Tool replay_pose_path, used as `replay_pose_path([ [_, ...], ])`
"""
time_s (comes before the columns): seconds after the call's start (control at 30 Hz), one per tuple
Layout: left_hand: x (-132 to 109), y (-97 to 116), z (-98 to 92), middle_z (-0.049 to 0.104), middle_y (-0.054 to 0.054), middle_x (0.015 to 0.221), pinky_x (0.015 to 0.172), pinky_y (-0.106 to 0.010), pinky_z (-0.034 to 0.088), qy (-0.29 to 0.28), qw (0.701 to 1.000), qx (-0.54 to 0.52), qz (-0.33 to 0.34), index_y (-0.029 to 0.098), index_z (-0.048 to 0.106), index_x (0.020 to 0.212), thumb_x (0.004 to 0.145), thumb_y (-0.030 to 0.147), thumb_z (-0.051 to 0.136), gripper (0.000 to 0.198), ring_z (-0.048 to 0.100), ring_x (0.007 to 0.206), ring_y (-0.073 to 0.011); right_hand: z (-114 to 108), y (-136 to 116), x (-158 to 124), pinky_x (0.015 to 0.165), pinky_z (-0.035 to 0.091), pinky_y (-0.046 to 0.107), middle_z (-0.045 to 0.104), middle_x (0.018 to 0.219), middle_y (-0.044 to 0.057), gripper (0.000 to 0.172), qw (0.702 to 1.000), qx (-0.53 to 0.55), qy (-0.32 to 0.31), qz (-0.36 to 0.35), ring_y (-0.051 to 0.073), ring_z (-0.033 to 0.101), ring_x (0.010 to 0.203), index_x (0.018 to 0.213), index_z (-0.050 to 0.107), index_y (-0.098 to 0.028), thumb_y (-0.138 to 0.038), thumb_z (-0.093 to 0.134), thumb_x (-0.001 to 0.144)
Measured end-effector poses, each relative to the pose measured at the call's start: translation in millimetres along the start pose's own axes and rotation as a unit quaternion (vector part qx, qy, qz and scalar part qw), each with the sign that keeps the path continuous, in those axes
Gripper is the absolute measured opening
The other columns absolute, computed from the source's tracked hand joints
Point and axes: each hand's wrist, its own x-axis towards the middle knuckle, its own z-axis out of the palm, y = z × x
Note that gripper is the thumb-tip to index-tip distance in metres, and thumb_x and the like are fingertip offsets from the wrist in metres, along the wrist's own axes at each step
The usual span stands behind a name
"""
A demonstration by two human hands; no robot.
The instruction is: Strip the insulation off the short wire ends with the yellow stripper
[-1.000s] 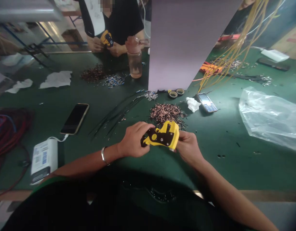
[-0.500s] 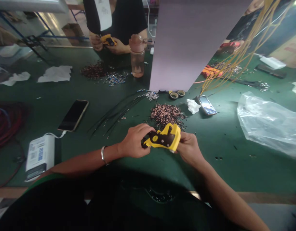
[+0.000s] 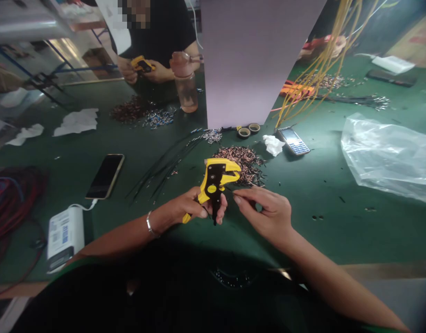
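Note:
My left hand (image 3: pixel 195 206) is closed around the handles of a yellow and black wire stripper (image 3: pixel 213 178), whose jaws point right. Facing it, my right hand (image 3: pixel 268 208) pinches thumb and forefinger together near the jaws. A thin black wire (image 3: pixel 229 188) seems to run from those fingertips toward the tool; its far end is hard to make out. Just beyond the stripper lies a pile of short copper-ended wire pieces (image 3: pixel 246 159). Long black wires (image 3: pixel 164 159) stretch over the table to the left of the tool.
On the green table (image 3: pixel 337 240) are a smartphone (image 3: pixel 106 176) cabled to a white power bank (image 3: pixel 65 238), a keypad phone (image 3: pixel 294 141), tape rolls (image 3: pixel 244 132) and a plastic bag (image 3: pixel 389 157). A pale panel (image 3: pixel 247 60) stands ahead. Across the table a person holds another stripper (image 3: pixel 143 64).
The stripper has turned from lying sideways to jaws raised and facing right. My right hand has moved back from behind the tool, so its pinched fingertips now show. The view has shifted slightly.

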Motion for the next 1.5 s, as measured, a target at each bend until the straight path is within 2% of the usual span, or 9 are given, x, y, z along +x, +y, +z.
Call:
replay_pose_path([
  [0.3,0.7,-2.5,-0.4,0.07,-0.01,0.087,0.08,-0.042,0.056,-0.019,1.0,0.005,0.004,0.016,0.068,0.098,0.062,0.022,0.07,0.036,0.069,0.078,-0.0245,-4.6,-8.2,-4.0,0.05,0.05,0.027,0.071,0.062,0.004,0.02,0.979,-0.099,0.018,-0.178,0.014,0.06,0.05,0.092,0.078,-0.019,-0.013,0.058,0.092],
  [0.5,1.8,-6.0,-1.9,0.071,-0.01,0.091,0.082,-0.041,0.056,-0.019,1.0,0.019,-0.001,0.017,0.068,0.101,0.062,0.021,0.071,0.04,0.067,0.081,-0.0241,-2.4,-5.8,-3.3,0.052,0.053,0.027,0.073,0.066,0.004,0.016,0.968,-0.115,0.024,-0.221,0.014,0.062,0.052,0.092,0.074,-0.018,-0.01,0.06,0.092],
  [0.63,0.4,-7.1,-1.7,0.07,-0.007,0.088,0.081,-0.037,0.055,0.036,0.988,0.147,0.036,0.014,0.065,0.103,0.067,0.021,0.069,0.037,0.067,0.082,-0.0212,0.5,-3.5,-4.0,0.049,0.05,0.026,0.068,0.06,0.002,0.013,0.971,-0.095,0.034,-0.219,0.013,0.058,0.048,0.089,0.073,-0.015,-0.009,0.061,0.09],
  [0.73,-2.4,-10.9,-6.3,0.069,-0.006,0.091,0.081,-0.036,0.055,0.085,0.94,0.318,0.093,0.015,0.064,0.101,0.071,0.018,0.062,0.03,0.066,0.085,-0.0203,0.9,-1.0,-4.1,0.046,0.047,0.024,0.066,0.058,0.0,0.015,0.985,-0.057,0.028,-0.159,0.011,0.055,0.046,0.086,0.073,-0.017,-0.011,0.061,0.09],
  [0.93,-5.7,-17.8,-14.0,0.068,-0.012,0.107,0.084,-0.041,0.056,0.139,0.752,0.584,0.271,0.017,0.056,0.121,0.069,0.017,0.058,0.052,0.066,0.095,-0.0251,-2.3,10.1,1.7,0.05,0.05,0.024,0.069,0.06,-0.001,0.016,0.996,0.078,-0.009,-0.029,0.013,0.062,0.052,0.072,0.073,-0.02,-0.014,0.064,0.083],
  [1.1,-4.3,-15.2,-10.1,0.068,-0.012,0.103,0.081,-0.041,0.057,0.145,0.716,0.608,0.309,0.017,0.054,0.12,0.068,0.014,0.057,0.052,0.066,0.092,-0.0246,-3.8,17.0,5.2,0.05,0.047,0.026,0.067,0.057,-0.001,0.016,0.989,0.132,-0.05,0.044,0.012,0.058,0.051,0.064,0.073,-0.02,-0.016,0.066,0.078],
  [1.23,-4.7,-15.2,-10.0,0.068,-0.011,0.103,0.081,-0.042,0.056,0.144,0.721,0.606,0.304,0.017,0.055,0.119,0.068,0.015,0.057,0.052,0.065,0.091,-0.0248,-2.3,16.7,5.8,0.05,0.045,0.026,0.064,0.054,-0.001,0.014,0.98,0.169,-0.059,0.085,0.012,0.054,0.05,0.061,0.073,-0.021,-0.018,0.069,0.074],
  [1.3,-5.4,-15.6,-10.3,0.068,-0.011,0.103,0.081,-0.041,0.056,0.14,0.745,0.584,0.29,0.017,0.056,0.119,0.068,0.015,0.058,0.051,0.066,0.091,-0.0243,-1.1,15.6,5.4,0.047,0.043,0.025,0.062,0.053,-0.002,0.011,0.972,0.197,-0.057,0.113,0.011,0.052,0.048,0.064,0.075,-0.021,-0.019,0.07,0.073],
  [1.5,-6.0,-10.8,-8.0,0.069,-0.006,0.091,0.078,-0.033,0.055,0.085,0.921,0.355,0.132,0.015,0.065,0.102,0.071,0.013,0.058,0.032,0.066,0.086,-0.0197,1.0,12.4,1.9,0.04,0.038,0.023,0.063,0.052,-0.003,0.004,0.961,0.228,-0.016,0.156,0.009,0.048,0.042,0.072,0.08,-0.021,-0.023,0.076,0.074],
])
